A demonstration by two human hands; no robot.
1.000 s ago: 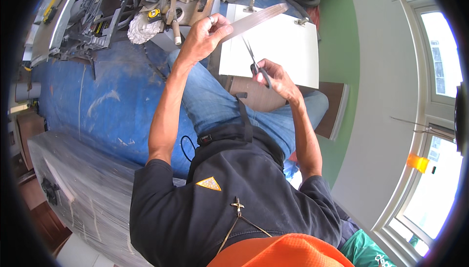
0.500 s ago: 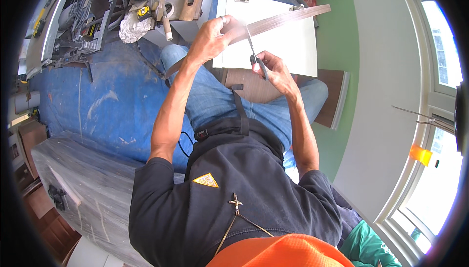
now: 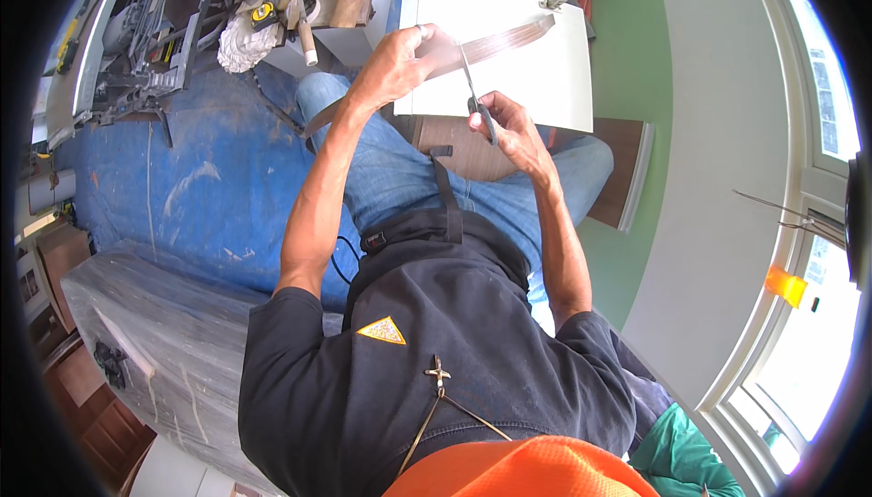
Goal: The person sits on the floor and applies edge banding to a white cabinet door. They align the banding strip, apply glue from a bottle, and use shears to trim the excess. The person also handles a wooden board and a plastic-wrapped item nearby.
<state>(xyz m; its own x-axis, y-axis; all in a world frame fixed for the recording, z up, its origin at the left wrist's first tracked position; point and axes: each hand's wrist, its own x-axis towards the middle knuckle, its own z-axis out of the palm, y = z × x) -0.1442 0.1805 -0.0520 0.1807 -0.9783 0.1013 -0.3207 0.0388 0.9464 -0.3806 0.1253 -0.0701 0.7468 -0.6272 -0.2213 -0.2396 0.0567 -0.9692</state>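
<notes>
A brown wood-grain edging strip (image 3: 504,44) runs over the white panel (image 3: 545,88), its far end reaching toward a hinge. My left hand (image 3: 397,65) is closed on the strip, pinching it between thumb and fingers. The rest of the strip passes under my left wrist and shows again at my knee. Scissors (image 3: 476,102) sit in my right hand (image 3: 510,134), with fingers in the handles. Their blades point up and meet the strip just right of my left fingers. Glare and blur hide whether the blades have cut into it.
Metal hinges (image 3: 552,4) stand on the panel's far edge. A tape measure (image 3: 262,14), a roll of tape and a wooden-handled tool (image 3: 309,45) lie at the far left. Metal rails (image 3: 177,52) are piled beside them. Blue sheeting (image 3: 209,161) covers the floor; a green-and-white wall (image 3: 636,6) rises at right.
The strip's right end has come in leftward and now looks bent or foreshortened over the panel. Both hands and the scissors have barely moved; the view has shifted slightly.
</notes>
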